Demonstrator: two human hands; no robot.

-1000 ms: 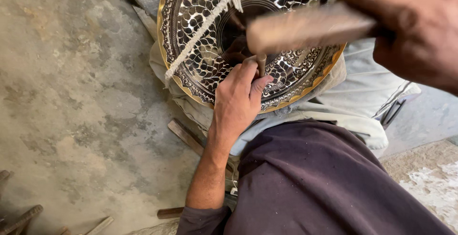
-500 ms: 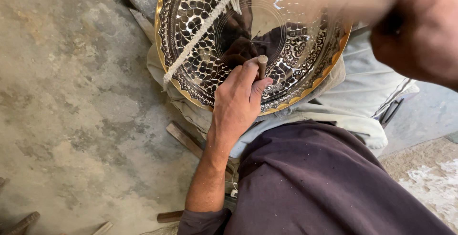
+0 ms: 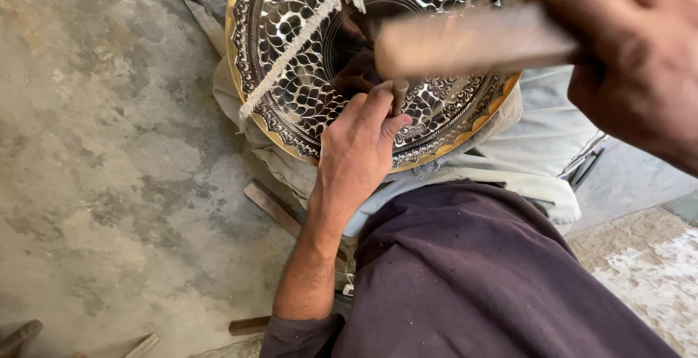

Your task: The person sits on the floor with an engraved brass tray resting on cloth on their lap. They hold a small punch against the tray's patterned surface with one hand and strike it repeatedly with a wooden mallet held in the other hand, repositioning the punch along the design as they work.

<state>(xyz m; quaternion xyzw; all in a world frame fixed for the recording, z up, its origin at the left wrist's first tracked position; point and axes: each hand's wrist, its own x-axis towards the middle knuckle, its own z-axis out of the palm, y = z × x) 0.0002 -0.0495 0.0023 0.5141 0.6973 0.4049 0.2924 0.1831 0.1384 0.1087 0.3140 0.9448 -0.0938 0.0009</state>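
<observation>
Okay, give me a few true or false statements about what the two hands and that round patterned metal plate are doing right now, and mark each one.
1. The left hand holds a small punch against the engraved plate. True.
2. The right hand is empty. False: it grips a blurred wooden-looking mallet.
3. A pale cord lies across the plate. True.
4. The plate rests flat on the concrete floor. False: it rests on the person's lap.

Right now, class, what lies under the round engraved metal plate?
Under the engraved plate, pale folded cloth shows below its rim, resting on the concrete floor. The plate covers what bears its middle. The left hand pins a punch on top.
</observation>
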